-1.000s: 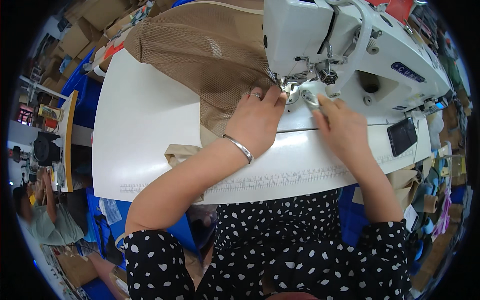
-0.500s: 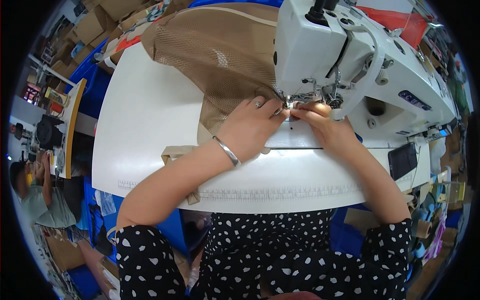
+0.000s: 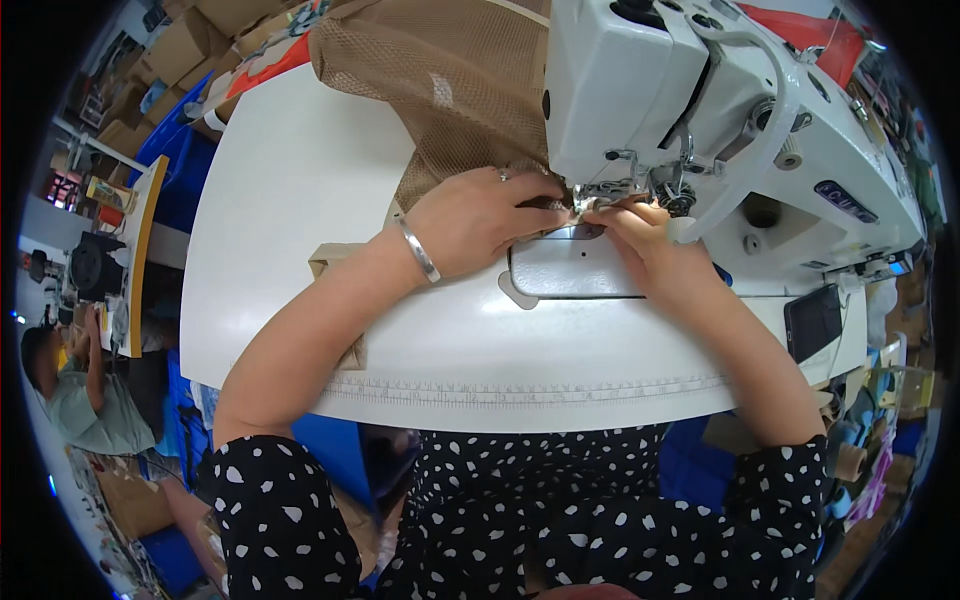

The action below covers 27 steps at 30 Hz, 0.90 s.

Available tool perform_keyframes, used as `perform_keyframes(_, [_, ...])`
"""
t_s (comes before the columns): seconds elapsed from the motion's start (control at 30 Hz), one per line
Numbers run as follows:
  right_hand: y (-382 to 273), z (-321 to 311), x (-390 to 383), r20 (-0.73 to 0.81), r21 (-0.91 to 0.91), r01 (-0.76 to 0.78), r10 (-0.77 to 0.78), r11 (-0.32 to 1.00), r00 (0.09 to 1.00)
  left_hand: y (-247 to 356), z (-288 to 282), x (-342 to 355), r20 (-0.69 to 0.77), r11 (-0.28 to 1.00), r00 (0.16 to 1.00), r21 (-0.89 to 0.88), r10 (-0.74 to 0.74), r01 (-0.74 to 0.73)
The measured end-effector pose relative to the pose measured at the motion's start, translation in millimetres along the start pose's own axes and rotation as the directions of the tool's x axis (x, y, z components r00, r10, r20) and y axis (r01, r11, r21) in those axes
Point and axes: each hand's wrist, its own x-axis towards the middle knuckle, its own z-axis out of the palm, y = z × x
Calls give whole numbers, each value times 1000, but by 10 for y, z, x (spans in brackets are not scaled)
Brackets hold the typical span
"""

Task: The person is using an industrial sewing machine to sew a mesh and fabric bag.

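A white sewing machine (image 3: 610, 95) stands at the right, its presser foot (image 3: 580, 200) down by my fingertips. Brown mesh fabric (image 3: 440, 95) runs from the back of the table to the foot. On its near edge, left of the foot, lies my left hand (image 3: 470, 220), wearing a ring and a silver bangle, its fingers bent and closed on the mesh. My right hand (image 3: 645, 238) pinches the fabric edge just right of the foot; the fingertips partly hide what they hold. A tan fabric strip (image 3: 338, 258) passes beneath my left forearm.
The white table (image 3: 290, 180) has a printed ruler scale along its near edge. A black phone (image 3: 813, 322) lies at the right. Blue bins (image 3: 185, 180) and cardboard boxes stand beyond the table. At the far left a person (image 3: 95, 400) sits by another table.
My left hand and forearm have shifted left, uncovering more of the machine's metal plate. The mesh has been drawn in slightly toward the foot. My right hand stays at the foot.
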Motion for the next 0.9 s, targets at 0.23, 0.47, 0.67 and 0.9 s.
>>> perform_keyframes(0.23, [79, -53, 86, 105, 130, -20, 6, 991, 995, 120, 58, -77, -77, 991, 996, 132, 37, -27])
perform_keyframes(0.47, [-39, -97, -20, 123, -80, 35, -25, 996, 992, -149, -79, 52, 55, 995, 994, 28, 96, -98])
perform_keyframes(0.67, [-37, -65, -80, 48, -186, 99, -92, 978, 995, -70, -55, 23, -5, 991, 999, 121, 53, -52])
perform_keyframes(0.9, [5, -81, -88, 39, -250, 94, -87, 964, 995, -124, -87, 43, -51, 989, 992, 106, 112, -107])
